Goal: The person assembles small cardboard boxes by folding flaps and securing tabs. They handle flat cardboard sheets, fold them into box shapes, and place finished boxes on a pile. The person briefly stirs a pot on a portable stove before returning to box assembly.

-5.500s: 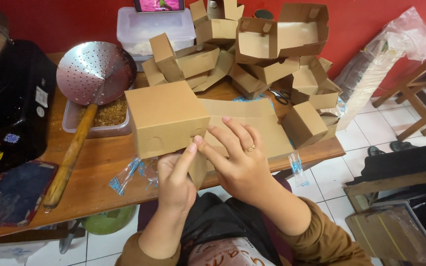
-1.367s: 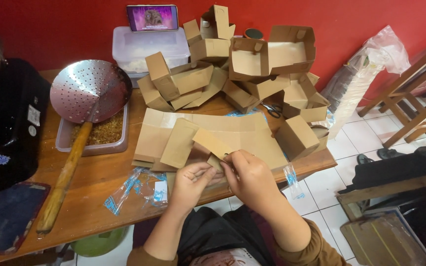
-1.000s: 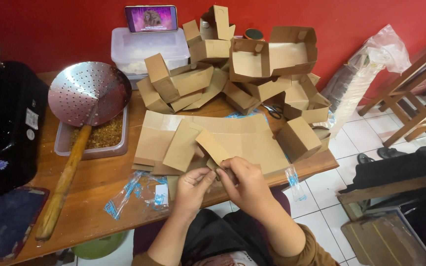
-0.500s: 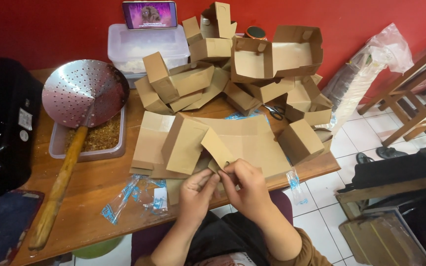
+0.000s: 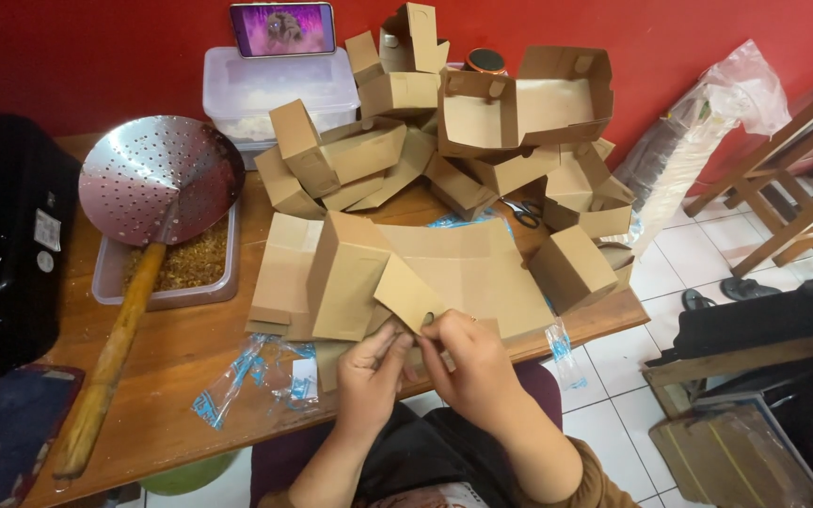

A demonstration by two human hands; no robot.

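Both hands, left hand (image 5: 369, 367) and right hand (image 5: 468, 362), pinch a half-folded flat cardboard box blank (image 5: 406, 277); beyond the grip, folded boxes (image 5: 482, 122) pile up.

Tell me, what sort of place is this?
Probably a small food stall or home kitchen packing takeaway. Both hands, left hand and right hand, fold a flat box beside a pile of folded boxes, a skimmer and a tray of fried crumbs.

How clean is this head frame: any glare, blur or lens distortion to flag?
Head view: even indoor light, soft shadows under the flat cardboard box; mild glare on the metal strainer and phone screen; both hands, left hand and right hand, reasonably sharp; wide-angle bending tilts the table edge and the chairs at right.
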